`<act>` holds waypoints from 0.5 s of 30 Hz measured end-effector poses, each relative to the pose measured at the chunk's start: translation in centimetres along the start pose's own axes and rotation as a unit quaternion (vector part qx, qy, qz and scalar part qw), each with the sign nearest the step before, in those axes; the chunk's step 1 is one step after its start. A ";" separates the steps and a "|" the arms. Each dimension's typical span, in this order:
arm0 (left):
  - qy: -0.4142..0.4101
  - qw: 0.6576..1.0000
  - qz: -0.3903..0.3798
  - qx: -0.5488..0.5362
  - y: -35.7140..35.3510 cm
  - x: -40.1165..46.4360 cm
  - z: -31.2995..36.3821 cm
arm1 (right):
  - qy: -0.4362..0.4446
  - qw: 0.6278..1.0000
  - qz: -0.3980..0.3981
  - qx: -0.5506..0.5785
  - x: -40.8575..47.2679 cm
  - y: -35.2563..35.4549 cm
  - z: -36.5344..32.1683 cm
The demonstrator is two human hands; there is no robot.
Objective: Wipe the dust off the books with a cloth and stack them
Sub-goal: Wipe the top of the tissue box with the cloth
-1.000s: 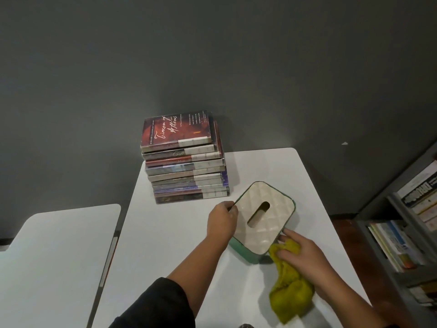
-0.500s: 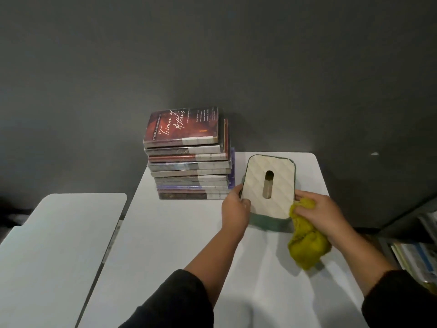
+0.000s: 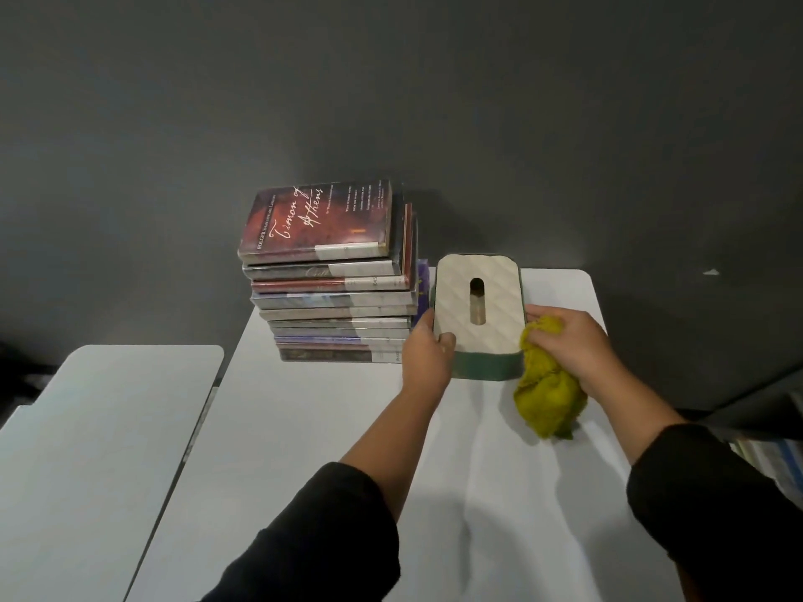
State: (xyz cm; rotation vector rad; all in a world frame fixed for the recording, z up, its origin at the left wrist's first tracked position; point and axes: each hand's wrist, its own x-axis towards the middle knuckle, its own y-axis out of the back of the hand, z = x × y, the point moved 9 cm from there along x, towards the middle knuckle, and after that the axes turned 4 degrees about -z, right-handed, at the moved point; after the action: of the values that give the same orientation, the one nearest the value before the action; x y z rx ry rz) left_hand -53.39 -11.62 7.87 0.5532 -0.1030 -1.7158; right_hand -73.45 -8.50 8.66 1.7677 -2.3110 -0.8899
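A second ago the box [image 3: 478, 312] was lying turned at an angle near the middle of the table [image 3: 304, 427]; it is now sitting square, just right of the books [image 3: 334, 275], close to the wall [image 3: 391, 80], and both hands have travelled with it toward the far edge. The left hand [image 3: 428, 356] is gripping the box's near left corner, thumb lying on the pale quilted lid, the other fingers curling round the side out of sight. The right hand [image 3: 573, 341] is bunching the cloth [image 3: 547, 393] in a closed grasp, fingers wrapped over its top, and is pressing it against the box's right side; the rest of the yellow cloth is hanging down onto the table. The books are standing in one stack at the table's far left corner, spines facing the camera, a dark red cover on top; the stack's right edge is sitting just beside the box, and whether they are touching cannot be told. A second table [image 3: 87, 427] is standing to the left, apart from the first by a narrow gap.
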 end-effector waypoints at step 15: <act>-0.074 0.996 0.031 -0.045 -0.5 -2.8 -1.2 | 0.073 0.988 0.088 -0.102 -3.5 0.5 -3.7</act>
State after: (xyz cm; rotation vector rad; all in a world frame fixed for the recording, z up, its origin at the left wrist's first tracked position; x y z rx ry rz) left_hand -52.96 -8.61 7.44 0.3526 -0.1470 -1.6908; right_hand -71.21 -6.69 12.87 1.4709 -2.1578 -0.8966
